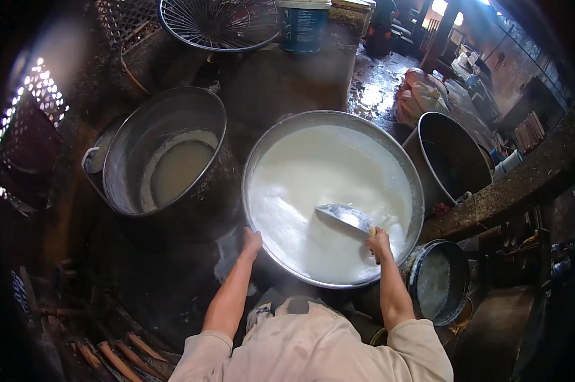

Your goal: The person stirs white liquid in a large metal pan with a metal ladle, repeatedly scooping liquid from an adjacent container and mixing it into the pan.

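Note:
A wide round metal vat (250, 213) full of milky, partly foamy white liquid (325, 153) stands in front of me. My right hand (379, 242) is wrapped around the short handle of a metal scoop (346, 215). The scoop's broad bowl lies at the surface of the liquid, toward the vat's near right side. At the near left of the vat, my left hand (252, 240) grips the rim, with some of its fingers hidden.
Left of the vat stands a deep metal pot (127, 172) with cloudy liquid. A dark pot (453, 149) and a smaller bucket (460, 274) are on the right. Behind are a wire basket (218, 22) and a labelled pail (302, 28). Split firewood (119, 361) lies lower left.

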Demonstrator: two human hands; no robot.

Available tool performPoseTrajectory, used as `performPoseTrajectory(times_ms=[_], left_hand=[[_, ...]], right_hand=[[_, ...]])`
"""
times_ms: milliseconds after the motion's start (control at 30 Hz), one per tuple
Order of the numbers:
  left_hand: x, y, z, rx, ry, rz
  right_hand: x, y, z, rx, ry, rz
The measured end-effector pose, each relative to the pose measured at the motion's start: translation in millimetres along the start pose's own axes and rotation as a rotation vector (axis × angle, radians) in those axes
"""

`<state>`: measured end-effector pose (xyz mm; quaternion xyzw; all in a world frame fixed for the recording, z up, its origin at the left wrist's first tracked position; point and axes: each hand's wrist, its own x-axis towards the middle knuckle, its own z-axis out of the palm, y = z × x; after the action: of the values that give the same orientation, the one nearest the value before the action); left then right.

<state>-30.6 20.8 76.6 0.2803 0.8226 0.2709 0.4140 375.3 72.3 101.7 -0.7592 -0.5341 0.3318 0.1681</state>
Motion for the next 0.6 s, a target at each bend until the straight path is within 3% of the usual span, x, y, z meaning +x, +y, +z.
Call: performPoseTrajectory(times_ms=[533, 600], left_hand=[[17.6, -38.2, -2.1, -0.191, -0.143, 0.113], [10.8, -46.7, -6.7, -0.347, -0.218, 0.091]], right_hand=[[-136.3, -82.2, 86.9, 0.202, -0.174, 0.043], [-150.5, -85.6, 94.2, 0.319, -0.182, 0.044]])
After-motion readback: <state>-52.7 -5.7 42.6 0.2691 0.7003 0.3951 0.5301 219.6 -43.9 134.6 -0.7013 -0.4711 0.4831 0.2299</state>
